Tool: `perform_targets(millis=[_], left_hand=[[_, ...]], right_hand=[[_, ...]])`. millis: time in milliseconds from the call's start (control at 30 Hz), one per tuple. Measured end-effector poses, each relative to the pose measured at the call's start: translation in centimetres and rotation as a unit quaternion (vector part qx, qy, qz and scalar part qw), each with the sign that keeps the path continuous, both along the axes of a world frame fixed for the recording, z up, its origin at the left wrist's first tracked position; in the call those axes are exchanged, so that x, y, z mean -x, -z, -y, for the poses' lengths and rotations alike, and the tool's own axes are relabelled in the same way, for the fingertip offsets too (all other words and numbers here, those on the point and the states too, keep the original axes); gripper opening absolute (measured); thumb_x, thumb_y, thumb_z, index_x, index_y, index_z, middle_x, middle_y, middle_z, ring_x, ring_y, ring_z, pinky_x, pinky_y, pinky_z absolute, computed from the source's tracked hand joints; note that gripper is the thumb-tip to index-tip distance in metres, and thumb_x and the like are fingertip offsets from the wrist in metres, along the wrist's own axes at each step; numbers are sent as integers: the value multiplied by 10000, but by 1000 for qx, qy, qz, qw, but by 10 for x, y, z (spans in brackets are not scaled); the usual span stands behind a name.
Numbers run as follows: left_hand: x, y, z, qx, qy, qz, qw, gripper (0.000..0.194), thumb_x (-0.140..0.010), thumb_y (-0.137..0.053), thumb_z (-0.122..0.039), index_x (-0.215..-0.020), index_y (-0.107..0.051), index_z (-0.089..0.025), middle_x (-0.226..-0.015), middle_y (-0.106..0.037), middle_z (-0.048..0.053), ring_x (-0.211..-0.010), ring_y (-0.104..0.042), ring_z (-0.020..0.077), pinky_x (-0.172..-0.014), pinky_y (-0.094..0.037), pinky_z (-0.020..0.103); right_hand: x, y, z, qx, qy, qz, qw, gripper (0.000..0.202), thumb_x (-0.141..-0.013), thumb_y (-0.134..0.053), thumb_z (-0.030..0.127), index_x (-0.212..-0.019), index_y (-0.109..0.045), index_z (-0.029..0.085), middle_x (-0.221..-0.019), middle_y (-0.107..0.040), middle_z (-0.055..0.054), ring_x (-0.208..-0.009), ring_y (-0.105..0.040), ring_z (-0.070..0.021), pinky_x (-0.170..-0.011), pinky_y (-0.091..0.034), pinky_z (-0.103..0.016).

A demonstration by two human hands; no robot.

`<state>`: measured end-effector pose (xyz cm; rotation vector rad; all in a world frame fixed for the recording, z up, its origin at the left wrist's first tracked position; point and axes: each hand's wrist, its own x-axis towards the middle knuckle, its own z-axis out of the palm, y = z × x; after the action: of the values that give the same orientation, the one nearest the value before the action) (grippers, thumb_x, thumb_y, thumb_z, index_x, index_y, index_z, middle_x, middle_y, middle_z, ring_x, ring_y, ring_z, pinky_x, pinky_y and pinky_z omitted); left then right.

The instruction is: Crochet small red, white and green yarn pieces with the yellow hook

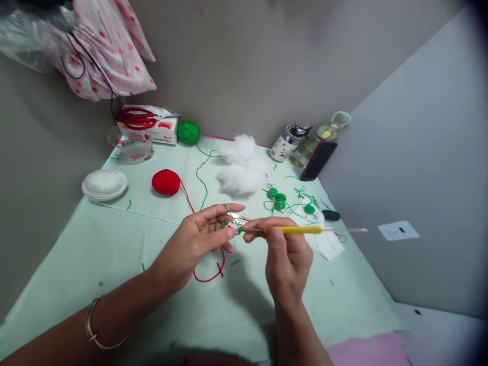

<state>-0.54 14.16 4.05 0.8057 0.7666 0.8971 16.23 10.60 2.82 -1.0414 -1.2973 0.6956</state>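
My left hand (196,244) pinches a small crocheted piece (231,227) in red, white and green between thumb and fingers, and green yarn passes over its index finger. My right hand (287,256) is closed round a crochet hook (297,230) with a yellow handle. The hook's metal tip meets the crocheted piece, though the exact stitch is too small to see. Red yarn loops down below my left hand to the table. Behind the fingers lies something metallic (238,217), partly hidden, perhaps small scissors.
Red (165,182), white (104,184) and green (188,132) yarn balls lie left and behind. White stuffing (243,165) sits mid-table. Small green crocheted balls (279,201), a phone (318,160), a bottle (316,142) and a pen cup (285,145) stand right. Red scissors (139,118) rest on a box.
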Motion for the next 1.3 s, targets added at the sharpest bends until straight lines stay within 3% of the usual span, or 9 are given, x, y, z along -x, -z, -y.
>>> perform_targets(millis=[133, 233, 333, 467, 700, 833, 1000, 1133, 1300], left_hand=[[-4, 5, 3, 2, -30, 7, 1000, 446, -807, -845, -249, -1244, -755, -264, -845, -630, -21, -698, -590, 109, -681, -554, 241], [-5, 8, 2, 76, 8, 73, 994, 455, -831, -833, -263, -1276, -741, -230, -645, -516, -68, -544, -432, 59, -601, -506, 198], [-3, 7, -1, 138, 38, 110, 984, 375, -848, -819, -241, -1213, -772, -169, -557, -389, -99, -489, -273, 34, -540, -449, 160], [-1, 4, -3, 95, 21, 103, 990, 409, -828, -832, -210, -1231, -763, -228, -730, -566, -57, -485, -295, 11, -520, -464, 169], [-7, 7, 4, 27, -18, 41, 999, 435, -800, -845, -230, -1227, -764, -246, -810, -621, -39, -520, -424, 35, -581, -523, 211], [-6, 8, 0, 110, 19, 94, 989, 372, -820, -835, -249, -1184, -786, -192, -662, -520, -68, -471, -271, 20, -531, -458, 180], [-1, 6, -6, 128, -8, 111, 986, 302, -818, -842, -207, -1118, -811, -202, -638, -440, -80, -513, -308, 25, -557, -448, 145], [-3, 5, -1, 67, 9, 66, 996, 343, -816, -854, -262, -1153, -794, -248, -732, -589, -40, -584, -488, 58, -616, -506, 201], [-4, 5, 1, 40, 20, 50, 998, 323, -846, -820, -301, -1160, -788, -231, -709, -597, -36, -617, -565, 88, -688, -543, 250]], right_hand=[[4, 11, 6, -152, 45, 238, 958, 327, -987, -558, 98, -1213, -699, 287, -1044, -773, -60, -931, -750, -202, -791, -640, -378], [6, 18, 6, -201, 94, 330, 917, 418, -940, -642, 88, -1278, -698, 328, -1122, -760, -75, -1023, -738, -234, -815, -640, -396], [3, 15, 2, -156, 79, 216, 961, 339, -974, -585, 106, -1198, -735, 313, -1046, -762, -53, -916, -730, -207, -815, -631, -408], [0, 2, -6, -51, 1, -16, 999, 244, -1016, -536, 170, -995, -764, 254, -863, -739, -27, -689, -658, -149, -662, -589, -343], [7, 9, -1, -106, 31, 163, 980, 337, -951, -623, 67, -1154, -758, 300, -1011, -779, -44, -922, -726, -196, -808, -604, -380], [6, 13, 3, -177, 74, 256, 947, 464, -902, -670, 28, -1268, -725, 308, -1117, -767, -77, -995, -731, -220, -807, -612, -383], [1, 3, -4, -59, 31, 22, 998, 244, -995, -580, 156, -1036, -782, 286, -860, -738, -21, -704, -660, -155, -647, -567, -340], [2, 2, -7, -11, -26, -17, 999, 160, -978, -644, 220, -979, -798, 266, -925, -768, -40, -801, -676, -171, -675, -560, -326], [-2, 5, -8, 44, -44, -116, 991, 174, -1010, -609, 273, -972, -776, 240, -913, -772, -26, -693, -692, -129, -661, -591, -291]])
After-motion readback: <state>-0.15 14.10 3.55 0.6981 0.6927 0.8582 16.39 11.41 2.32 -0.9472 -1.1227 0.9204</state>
